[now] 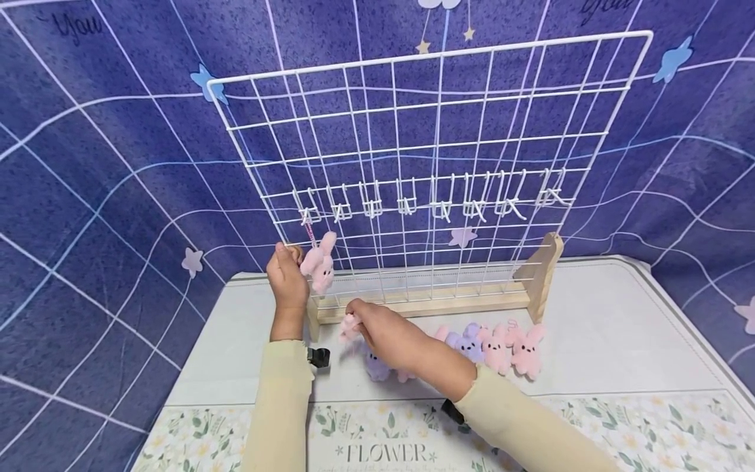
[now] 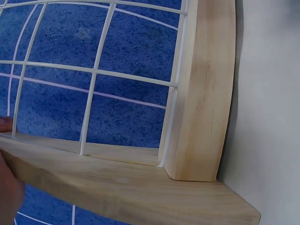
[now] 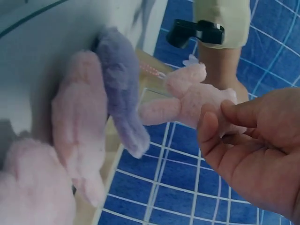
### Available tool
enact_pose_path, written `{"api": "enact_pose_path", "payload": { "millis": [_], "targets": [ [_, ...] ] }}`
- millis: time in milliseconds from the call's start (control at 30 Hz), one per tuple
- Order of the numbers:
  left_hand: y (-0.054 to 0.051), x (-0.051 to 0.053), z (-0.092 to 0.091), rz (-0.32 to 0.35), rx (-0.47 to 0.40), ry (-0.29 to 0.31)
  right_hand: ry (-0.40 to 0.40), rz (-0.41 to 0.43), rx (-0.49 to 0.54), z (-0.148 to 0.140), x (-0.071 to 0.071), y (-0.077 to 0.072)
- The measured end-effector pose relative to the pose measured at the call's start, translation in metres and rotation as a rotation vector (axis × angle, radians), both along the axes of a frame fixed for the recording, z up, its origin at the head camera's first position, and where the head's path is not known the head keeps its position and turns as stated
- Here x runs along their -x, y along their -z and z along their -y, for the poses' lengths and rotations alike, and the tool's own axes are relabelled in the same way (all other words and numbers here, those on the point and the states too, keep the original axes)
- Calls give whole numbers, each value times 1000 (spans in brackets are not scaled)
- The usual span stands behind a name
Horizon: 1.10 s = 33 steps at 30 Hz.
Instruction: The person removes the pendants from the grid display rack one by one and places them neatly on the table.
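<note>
My right hand [image 1: 392, 337] pinches a small pink plush bunny [image 3: 192, 101] between thumb and fingers, just above the table by the rack's lower left. From the plush runs a pink beaded cord [image 3: 149, 70]. My left hand [image 1: 288, 275] grips the wooden stand [image 2: 201, 93] of the white wire grid rack [image 1: 439, 134] at its left side; most of that hand is outside the left wrist view. Beside it another pink plush bunny [image 1: 321, 270] hangs by a cord from the leftmost hook [image 1: 309, 214].
Several white hooks [image 1: 474, 208] line the grid to the right. Pink and purple plush bunnies [image 1: 468, 344] lie in a row before the rack's wooden base [image 1: 425, 305], some partly hidden by my right arm. A patterned blue cloth [image 1: 118, 196] hangs behind and at the sides.
</note>
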<state>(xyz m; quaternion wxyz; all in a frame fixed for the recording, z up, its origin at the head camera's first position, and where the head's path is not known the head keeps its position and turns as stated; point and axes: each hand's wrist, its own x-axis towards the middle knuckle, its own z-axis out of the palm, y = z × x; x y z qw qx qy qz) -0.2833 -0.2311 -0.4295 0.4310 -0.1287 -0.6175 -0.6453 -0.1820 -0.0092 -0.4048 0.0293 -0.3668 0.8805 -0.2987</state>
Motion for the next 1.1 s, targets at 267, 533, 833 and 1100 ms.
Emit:
{"api": "enact_pose_path", "payload": {
  "millis": [267, 533, 833, 1100],
  "targets": [
    [-1, -5, -1, 44, 22, -13, 9, -65, -46, 8, 1, 15],
    [-3, -6, 1, 60, 31, 7, -14, -166, -91, 17, -1, 26],
    [-2, -7, 2, 77, 29, -1, -49, -214, -144, 20, -6, 41],
    [-4, -7, 1, 64, 36, 20, -51, -102, -267, 21, -10, 37]
  ]
}}
